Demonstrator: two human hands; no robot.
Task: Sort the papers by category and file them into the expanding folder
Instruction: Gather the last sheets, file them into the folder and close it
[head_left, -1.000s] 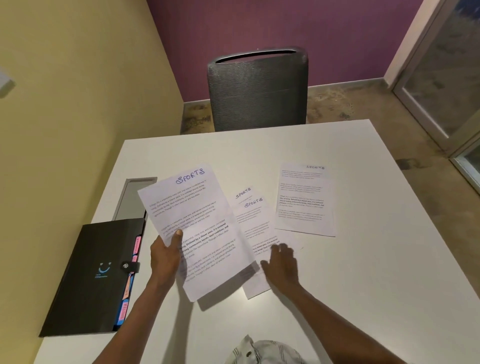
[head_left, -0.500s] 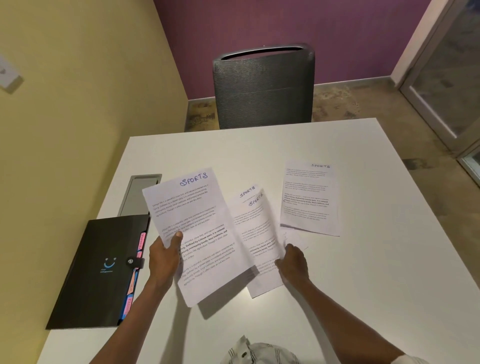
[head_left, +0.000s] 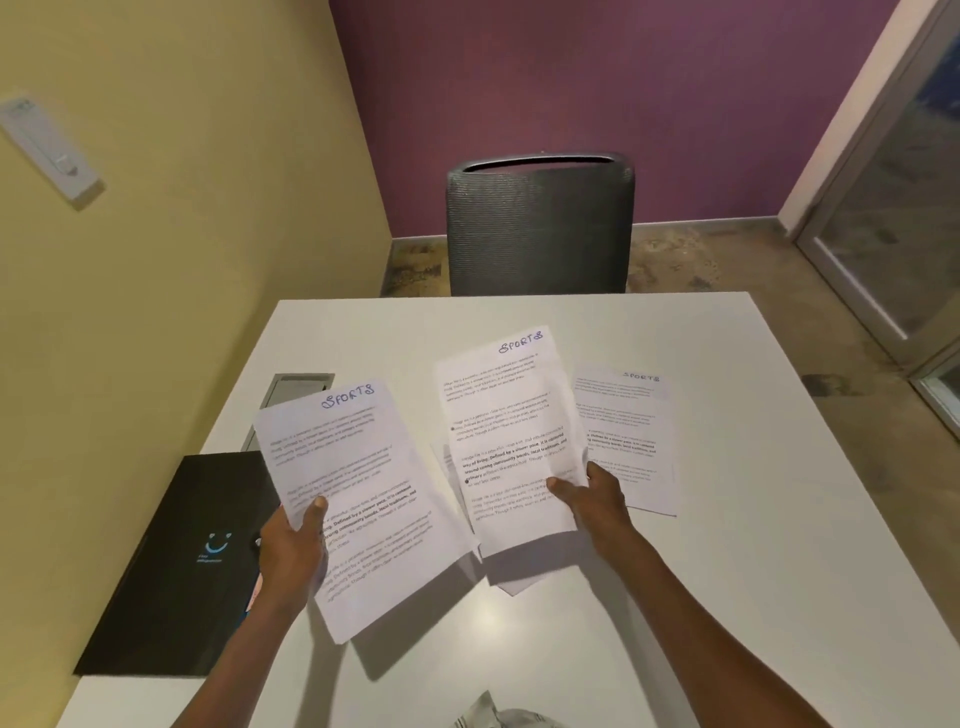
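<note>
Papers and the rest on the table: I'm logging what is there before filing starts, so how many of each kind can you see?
Sheets headed SPORTS: 3, one in the left hand at, one in the right hand at, one flat on the table at.
Sheet under the right-hand one, heading hidden: 1.
Black expanding folder: 1.
Total: 5.
</note>
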